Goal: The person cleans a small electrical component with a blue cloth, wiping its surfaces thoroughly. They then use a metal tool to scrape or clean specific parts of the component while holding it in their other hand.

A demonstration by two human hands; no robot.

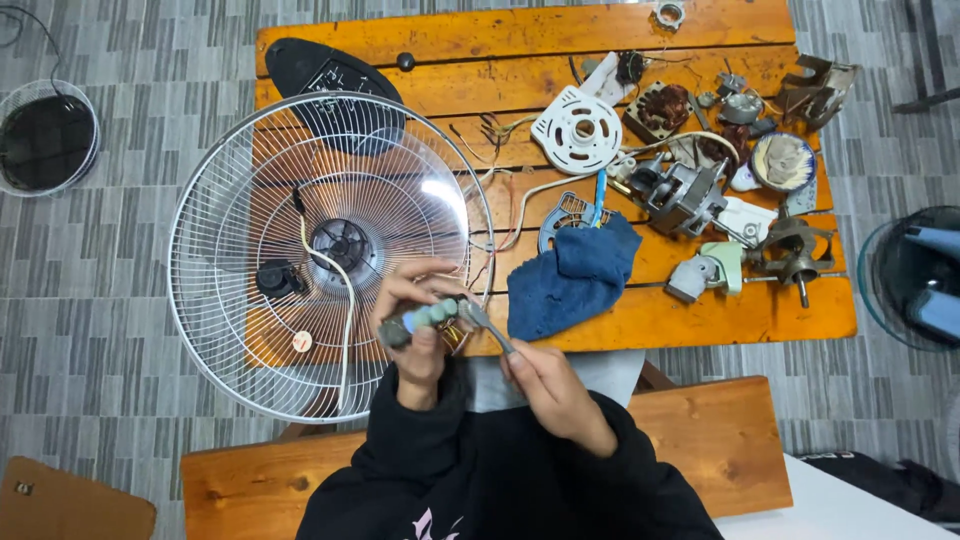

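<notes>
Head view looked straight down on an orange wooden table (700, 20) strewn with fan parts. Left hand (415, 335) was closed around a small switch block with a row of pale green buttons (425, 318), held just off the table's near edge, over the rim of a white wire fan guard (250, 180) lying flat at 9 o'clock from the hands. Right hand (550, 385) was pinched shut on a thin metal tool (488, 328), tip touching the switch block's right end. Blue cloth (575, 275) lay at 1 o'clock from the hands, just beside them. Farther off at 1 o'clock: a white round plastic motor cover (578, 130), then a grey motor body (680, 195) at 2 o'clock. Black fan base (320, 65) sat at 11 o'clock, partly under the guard. Thin wires (500, 135) trailed between guard and cover.
</notes>
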